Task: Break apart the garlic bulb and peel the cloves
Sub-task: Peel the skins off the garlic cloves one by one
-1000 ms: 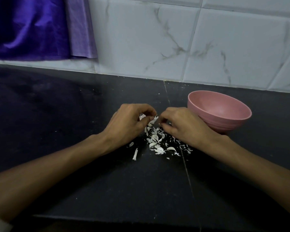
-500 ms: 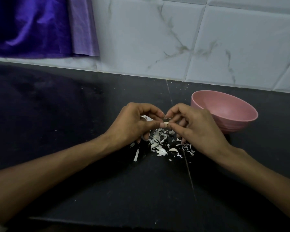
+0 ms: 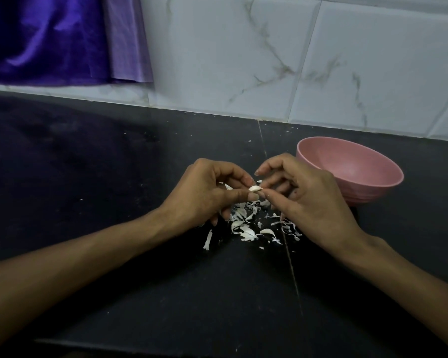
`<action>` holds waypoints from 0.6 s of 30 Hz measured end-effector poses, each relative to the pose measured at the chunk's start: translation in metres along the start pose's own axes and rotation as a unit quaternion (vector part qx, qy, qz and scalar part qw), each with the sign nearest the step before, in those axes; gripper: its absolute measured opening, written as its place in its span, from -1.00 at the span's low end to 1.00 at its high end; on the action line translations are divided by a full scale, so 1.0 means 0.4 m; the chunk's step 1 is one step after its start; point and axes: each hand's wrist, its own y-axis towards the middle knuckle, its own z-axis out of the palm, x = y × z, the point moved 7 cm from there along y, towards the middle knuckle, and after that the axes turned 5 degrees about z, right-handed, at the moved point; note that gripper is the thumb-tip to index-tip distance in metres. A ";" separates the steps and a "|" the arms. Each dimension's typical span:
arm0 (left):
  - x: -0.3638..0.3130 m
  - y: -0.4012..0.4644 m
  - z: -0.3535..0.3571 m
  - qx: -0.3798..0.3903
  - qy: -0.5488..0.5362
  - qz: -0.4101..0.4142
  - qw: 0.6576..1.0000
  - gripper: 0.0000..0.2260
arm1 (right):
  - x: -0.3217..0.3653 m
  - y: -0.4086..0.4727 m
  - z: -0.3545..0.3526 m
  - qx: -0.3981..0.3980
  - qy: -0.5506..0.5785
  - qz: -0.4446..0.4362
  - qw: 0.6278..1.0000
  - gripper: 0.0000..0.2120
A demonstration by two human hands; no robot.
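1. above the skin pile [image 3: 251, 223], our hands have risen off the counter [image 3: 114, 177] w/ one clove [image 3: 254, 188].
2. left hand [image 3: 204, 195] pinches it; right hand [image 3: 303, 200] nips its tip, so peeling's underway.
3. pink bowl [image 3: 373, 192] looks empty.

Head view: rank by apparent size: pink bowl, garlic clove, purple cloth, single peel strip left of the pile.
1. purple cloth, cropped by the frame
2. pink bowl
3. peel strip
4. garlic clove, partly hidden by fingers, so 3 and 4 are unsure
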 end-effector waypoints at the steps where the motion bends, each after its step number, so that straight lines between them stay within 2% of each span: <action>1: 0.001 0.001 -0.003 -0.008 -0.007 -0.001 1.000 -0.84 | -0.001 0.000 0.001 0.001 0.012 0.006 1.000 -0.73; 5: -0.002 0.002 -0.012 -0.031 -0.039 0.003 0.999 -0.89 | -0.028 0.006 0.007 0.018 0.115 0.094 0.989 -0.77; 9: -0.019 -0.003 -0.012 -0.032 -0.056 0.022 0.998 -0.82 | -0.059 0.001 0.024 0.067 0.275 0.197 0.939 -0.82; 18: -0.022 -0.002 -0.022 -0.049 -0.036 0.033 0.998 -0.88 | -0.069 -0.003 0.031 0.106 0.354 0.239 0.898 -0.76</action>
